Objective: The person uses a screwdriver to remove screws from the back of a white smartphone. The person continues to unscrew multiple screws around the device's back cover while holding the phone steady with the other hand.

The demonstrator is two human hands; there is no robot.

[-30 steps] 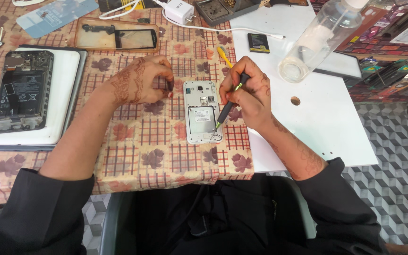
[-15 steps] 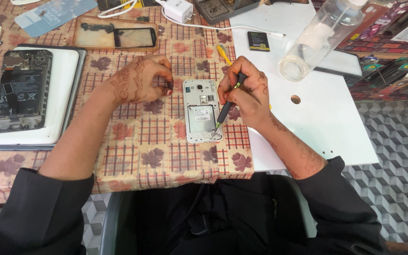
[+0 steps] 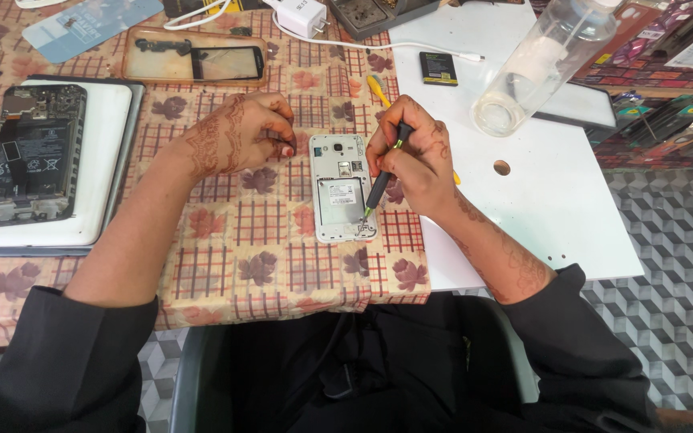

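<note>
Phone face down, back cover off, at surface centre. Right hand grasping screwdriver, tip apparently at phone's 5 o'clock corner. Left hand loosely clenched, at phone's 10 o'clock.

Far left of the fingers: opened dark phone w/ board showing, lying on a white tablet. Above the fingers: clear phone case, white charger plug + white cable. Up and right of the fingers: small black battery, clear plastic bottle on its side, both on a white board
</note>
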